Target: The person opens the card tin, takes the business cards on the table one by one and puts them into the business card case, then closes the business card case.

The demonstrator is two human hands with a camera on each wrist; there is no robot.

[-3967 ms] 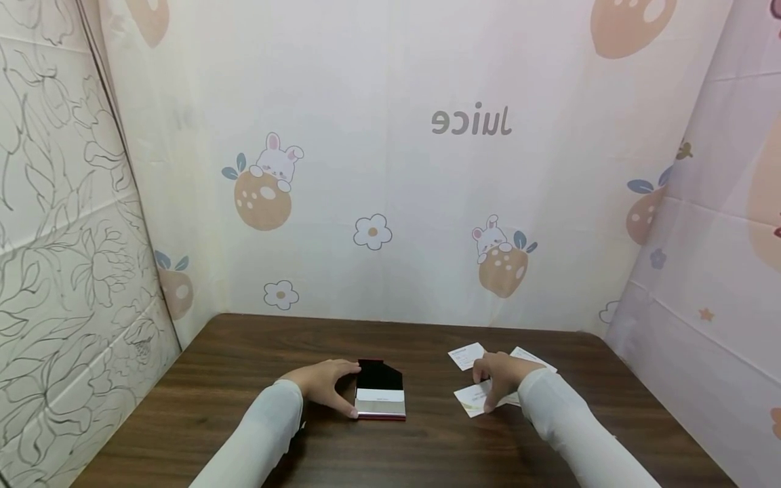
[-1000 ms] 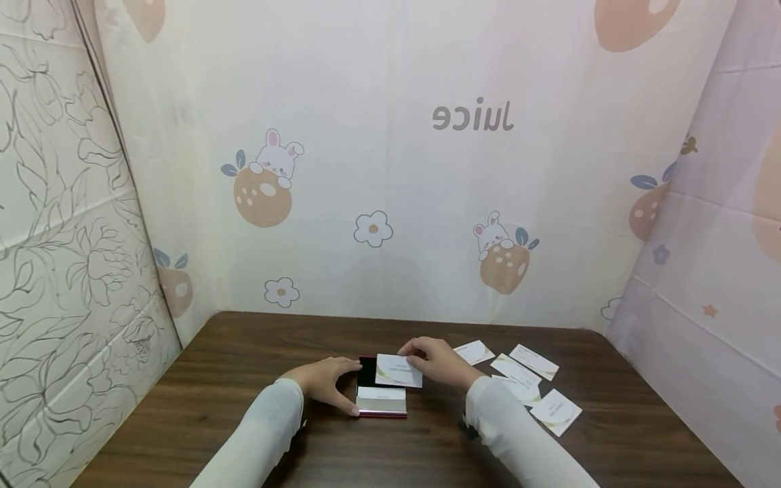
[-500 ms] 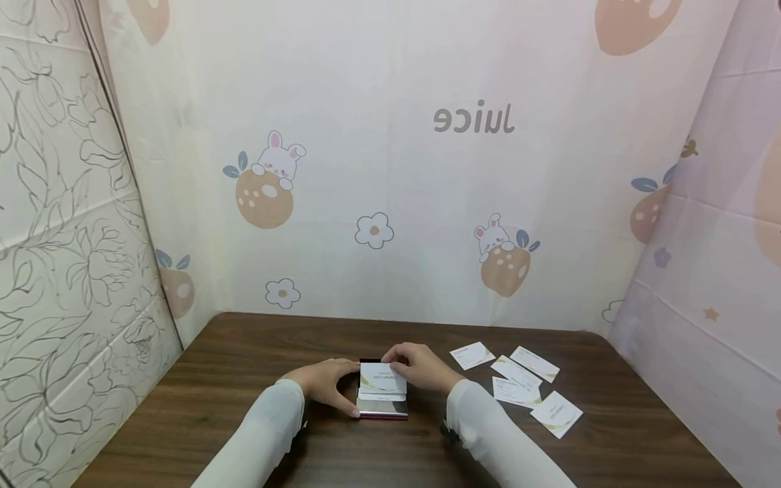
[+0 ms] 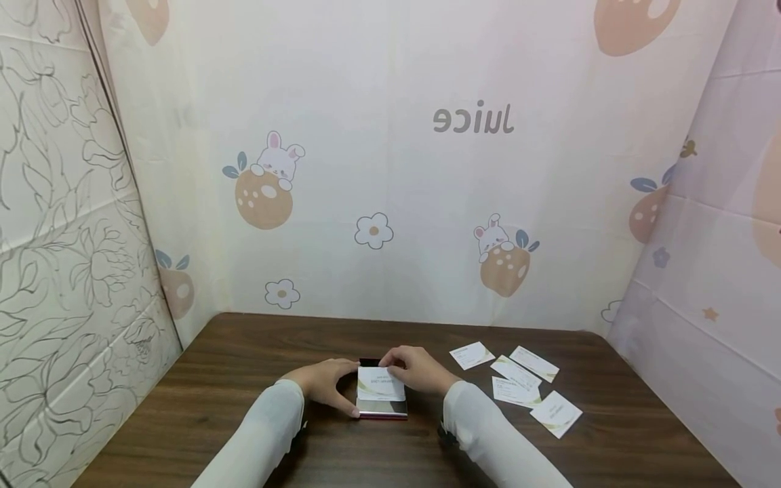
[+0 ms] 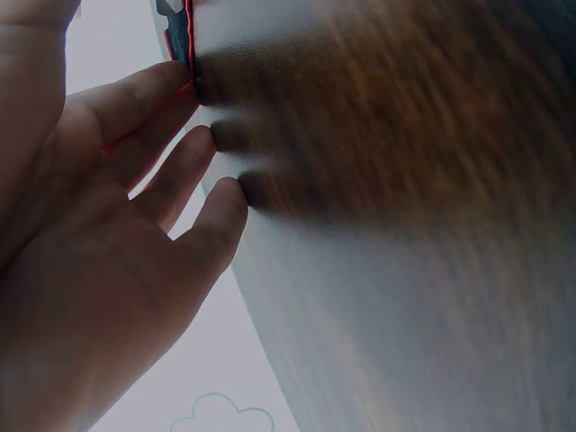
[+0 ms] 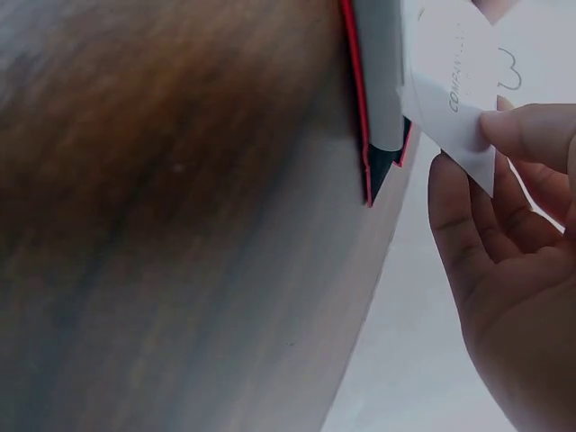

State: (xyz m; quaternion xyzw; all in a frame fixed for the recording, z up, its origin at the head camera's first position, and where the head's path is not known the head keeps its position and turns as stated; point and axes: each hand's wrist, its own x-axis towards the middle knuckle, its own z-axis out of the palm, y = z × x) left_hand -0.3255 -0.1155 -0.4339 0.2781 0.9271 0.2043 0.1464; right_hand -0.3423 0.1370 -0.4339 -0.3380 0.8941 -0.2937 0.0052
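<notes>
Midway along the dark wooden table (image 4: 244, 352), a card case (image 4: 382, 408) lies with its silvery band toward the person and a black strip at the far end. What lies under the white card (image 4: 381, 385) in the case is hidden by that card. The card's long axis runs left to right, and its gold curve faces the near side; its small print is hard to read, though the right wrist view seems to show "COMPANY".

The right hand (image 4: 421, 369) pinches the card's far edge near its right corner between thumb and finger. The left hand (image 4: 329, 381) is spread wide, thumb and forefinger touching the left corners of the case; how firmly they press cannot be told. Only a corner of the red-edged case enters the left wrist view, cut off at the top.

Right of the hands lie five loose cards (image 4: 556, 414), two overlapping, turned at differing angles. Both sleeves (image 4: 249, 434) run off the bottom of the head view.
</notes>
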